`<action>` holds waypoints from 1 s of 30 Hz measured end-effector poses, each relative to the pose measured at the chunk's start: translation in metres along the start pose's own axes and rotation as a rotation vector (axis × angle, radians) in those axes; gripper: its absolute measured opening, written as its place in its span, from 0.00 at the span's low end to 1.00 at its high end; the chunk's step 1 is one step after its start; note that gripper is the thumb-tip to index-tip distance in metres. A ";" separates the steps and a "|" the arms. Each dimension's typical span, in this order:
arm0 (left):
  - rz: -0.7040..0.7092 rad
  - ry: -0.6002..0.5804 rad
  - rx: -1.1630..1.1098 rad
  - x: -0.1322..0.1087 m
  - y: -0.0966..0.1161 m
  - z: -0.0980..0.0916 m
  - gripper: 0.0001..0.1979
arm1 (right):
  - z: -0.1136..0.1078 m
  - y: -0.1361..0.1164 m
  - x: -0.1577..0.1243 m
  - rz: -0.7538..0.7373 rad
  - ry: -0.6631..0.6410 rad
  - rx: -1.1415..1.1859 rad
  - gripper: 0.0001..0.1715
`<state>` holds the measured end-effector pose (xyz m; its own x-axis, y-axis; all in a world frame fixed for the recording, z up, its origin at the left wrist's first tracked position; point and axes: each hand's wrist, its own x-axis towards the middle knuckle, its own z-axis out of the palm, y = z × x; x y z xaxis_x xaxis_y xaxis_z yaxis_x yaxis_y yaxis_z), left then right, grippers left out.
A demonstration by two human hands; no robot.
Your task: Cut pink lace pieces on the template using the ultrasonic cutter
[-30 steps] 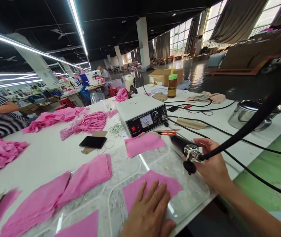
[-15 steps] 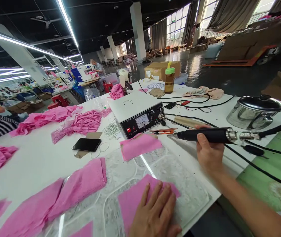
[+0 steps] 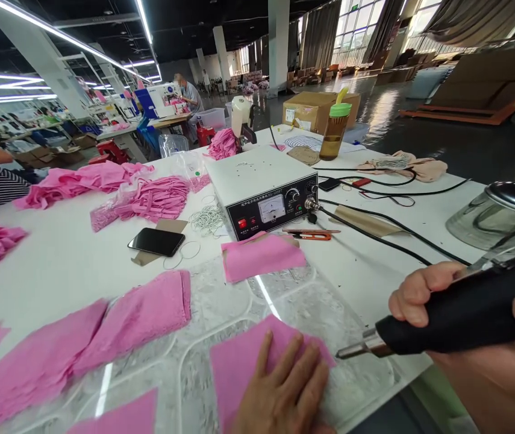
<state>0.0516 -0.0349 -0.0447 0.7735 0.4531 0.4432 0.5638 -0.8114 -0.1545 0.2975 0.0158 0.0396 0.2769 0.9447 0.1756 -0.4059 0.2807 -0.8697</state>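
Observation:
My left hand [image 3: 282, 386] lies flat, fingers spread, on a pink cloth piece [image 3: 232, 361] over a clear patterned mat [image 3: 214, 301]. My right hand [image 3: 478, 325], partly cut off by the frame edge, is wrapped round a black ultrasonic hand tool [image 3: 460, 307]. The tool's metal tip points left and is close to the cloth's right corner; I cannot tell whether they touch. A folded pink cloth [image 3: 261, 259] lies further back on the mat, in front of a control box [image 3: 270, 208] with a dial and a lit red switch.
Pink cloth stacks [image 3: 135, 325] lie to the left, near a phone [image 3: 158, 241]. Orange-handled snips [image 3: 314, 235] rest by the box. Black cables [image 3: 374, 235] cross the right side, near a glass pot [image 3: 478, 223]. A bottle [image 3: 335, 132] stands behind. A striped-sleeved person sits at far left.
My right hand has brought the tool from beside the control box down and nearer, its tip now by the cloth's corner. My left hand stays flat on the cloth. The view has shifted slightly.

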 end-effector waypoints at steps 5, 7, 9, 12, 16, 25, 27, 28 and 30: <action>-0.026 0.025 -0.019 0.001 0.002 -0.002 0.27 | 0.004 0.005 -0.004 0.047 -0.051 0.001 0.22; -0.025 0.020 -0.021 0.002 0.001 -0.003 0.27 | 0.004 0.007 -0.005 0.056 -0.077 -0.013 0.22; -0.012 0.012 -0.007 0.003 0.000 -0.004 0.28 | 0.003 0.008 -0.006 0.066 -0.077 -0.021 0.22; 0.003 0.011 0.022 0.004 -0.001 -0.005 0.30 | 0.000 0.012 -0.009 0.055 -0.072 -0.013 0.22; 0.005 0.016 0.036 0.004 -0.002 -0.004 0.29 | 0.000 0.014 -0.011 0.030 -0.057 -0.022 0.22; -0.084 0.182 0.007 0.002 0.008 0.016 0.26 | 0.005 0.009 -0.003 0.030 -0.128 -0.025 0.20; -0.085 0.189 0.003 0.001 0.009 0.020 0.26 | 0.004 0.009 -0.006 0.062 -0.094 -0.008 0.20; -0.086 0.197 0.002 0.001 0.010 0.020 0.26 | 0.004 0.009 -0.008 0.072 -0.073 -0.001 0.20; -0.090 0.219 -0.002 0.002 0.010 0.020 0.24 | 0.006 0.010 -0.013 0.072 -0.039 -0.003 0.21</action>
<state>0.0642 -0.0348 -0.0628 0.6383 0.4331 0.6364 0.6271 -0.7720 -0.1035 0.2842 0.0077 0.0315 0.2125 0.9684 0.1302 -0.4209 0.2110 -0.8822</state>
